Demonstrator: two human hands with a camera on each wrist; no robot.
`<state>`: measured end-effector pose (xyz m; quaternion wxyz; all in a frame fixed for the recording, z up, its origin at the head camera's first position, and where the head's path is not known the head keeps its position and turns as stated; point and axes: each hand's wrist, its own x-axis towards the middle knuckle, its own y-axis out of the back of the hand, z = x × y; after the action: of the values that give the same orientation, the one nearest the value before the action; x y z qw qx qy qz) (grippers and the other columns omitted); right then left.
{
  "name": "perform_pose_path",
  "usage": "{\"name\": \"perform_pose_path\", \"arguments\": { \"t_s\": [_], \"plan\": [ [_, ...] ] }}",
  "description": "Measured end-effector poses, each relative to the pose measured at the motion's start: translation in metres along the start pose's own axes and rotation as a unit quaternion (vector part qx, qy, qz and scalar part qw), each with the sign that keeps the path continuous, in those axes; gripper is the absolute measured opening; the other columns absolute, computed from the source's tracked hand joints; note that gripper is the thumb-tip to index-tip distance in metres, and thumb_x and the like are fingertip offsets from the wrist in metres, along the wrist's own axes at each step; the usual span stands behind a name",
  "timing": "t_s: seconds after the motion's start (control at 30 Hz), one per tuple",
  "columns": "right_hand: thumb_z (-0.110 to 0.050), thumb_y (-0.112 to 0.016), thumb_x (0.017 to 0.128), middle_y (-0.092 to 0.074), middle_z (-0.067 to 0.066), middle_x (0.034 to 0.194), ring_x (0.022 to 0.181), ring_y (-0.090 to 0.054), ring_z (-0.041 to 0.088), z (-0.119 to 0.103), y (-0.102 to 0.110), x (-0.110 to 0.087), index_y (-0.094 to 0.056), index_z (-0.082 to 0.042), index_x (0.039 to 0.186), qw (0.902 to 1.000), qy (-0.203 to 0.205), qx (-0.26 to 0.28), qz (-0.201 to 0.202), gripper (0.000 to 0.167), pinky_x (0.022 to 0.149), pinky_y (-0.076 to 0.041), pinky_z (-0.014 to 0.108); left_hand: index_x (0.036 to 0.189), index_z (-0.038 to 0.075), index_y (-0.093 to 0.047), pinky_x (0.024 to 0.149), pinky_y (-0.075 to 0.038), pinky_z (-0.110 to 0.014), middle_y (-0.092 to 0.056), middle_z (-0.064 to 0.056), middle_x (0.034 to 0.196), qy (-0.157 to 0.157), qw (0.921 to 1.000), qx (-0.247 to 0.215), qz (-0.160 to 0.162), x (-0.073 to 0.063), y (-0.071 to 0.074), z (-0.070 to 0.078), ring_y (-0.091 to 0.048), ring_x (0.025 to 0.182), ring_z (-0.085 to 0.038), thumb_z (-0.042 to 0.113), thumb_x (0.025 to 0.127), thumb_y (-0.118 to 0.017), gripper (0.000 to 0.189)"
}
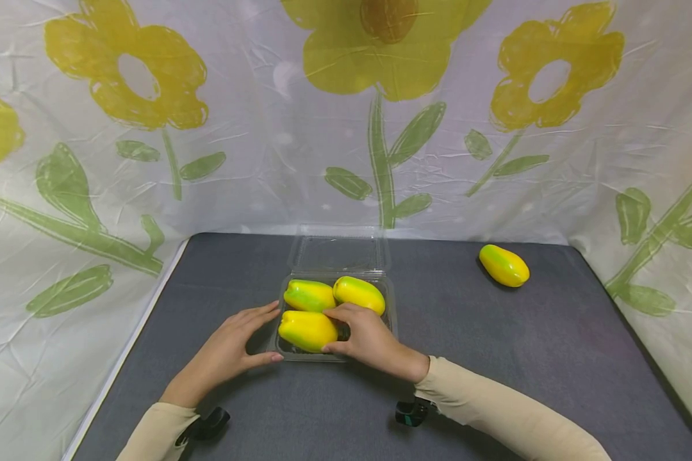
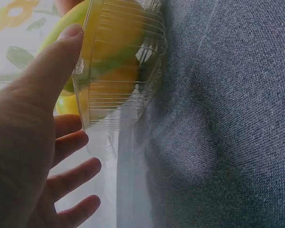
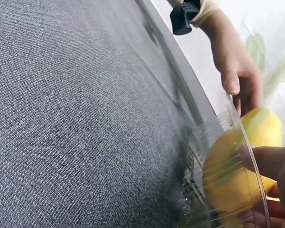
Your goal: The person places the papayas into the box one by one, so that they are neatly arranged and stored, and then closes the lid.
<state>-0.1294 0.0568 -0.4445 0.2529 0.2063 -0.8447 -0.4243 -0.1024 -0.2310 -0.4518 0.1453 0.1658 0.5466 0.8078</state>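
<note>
A clear plastic clamshell box (image 1: 395, 326) holds three yellow-green papayas, its lid (image 1: 340, 254) folded back behind it. My right hand (image 1: 371, 339) reaches inside and grips the right end of the front-left papaya (image 1: 304, 330) between thumb and fingers. Behind that one lie the back-left papaya (image 1: 305, 295) and the back-right papaya (image 1: 364, 294). With fingers extended, my left hand (image 1: 225, 349) stands at the box's left side. Its thumb (image 2: 61, 52) lies at the rim in the left wrist view, the other fingers loosely spread.
Another papaya (image 1: 504, 266) lies alone on the dark grey tablecloth (image 1: 467, 333) at the back right. A flower-printed curtain (image 1: 254, 128) rises behind the table and along both sides. Each wrist wears a black camera.
</note>
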Motion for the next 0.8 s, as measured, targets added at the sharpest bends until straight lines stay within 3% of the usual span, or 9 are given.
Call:
{"name": "perform_pose_path", "arguments": {
  "t_s": [0.5, 0.8],
  "plan": [
    [-0.038, -0.086, 0.075, -0.072, 0.002, 0.119, 0.104, -0.066, 0.013, 0.0010, -0.0061, 0.0026, -0.066, -0.010, 0.128, 0.9997, -0.003, -0.015, -0.019, 0.063, 0.091, -0.056, 0.028, 0.147, 0.014, -0.048, 0.110, -0.040, -0.061, -0.043, -0.002, 0.157, -0.008, 0.9999, -0.003, 0.007, -0.0009, -0.0020, -0.0014, -0.049, 0.137, -0.032, 0.070, 0.077, -0.067, 0.091],
    [-0.032, -0.085, 0.078, -0.074, 0.004, 0.111, 0.095, -0.069, 0.018, 0.0001, -0.0056, 0.0054, -0.069, -0.009, 0.122, 0.9998, -0.001, 0.014, -0.015, 0.052, 0.083, -0.057, 0.026, 0.147, 0.016, -0.049, 0.110, -0.040, -0.061, -0.043, -0.001, 0.157, -0.010, 0.9999, -0.005, 0.012, -0.0006, -0.0017, -0.0018, -0.050, 0.136, -0.032, 0.069, 0.077, -0.068, 0.090]
  ]
}}
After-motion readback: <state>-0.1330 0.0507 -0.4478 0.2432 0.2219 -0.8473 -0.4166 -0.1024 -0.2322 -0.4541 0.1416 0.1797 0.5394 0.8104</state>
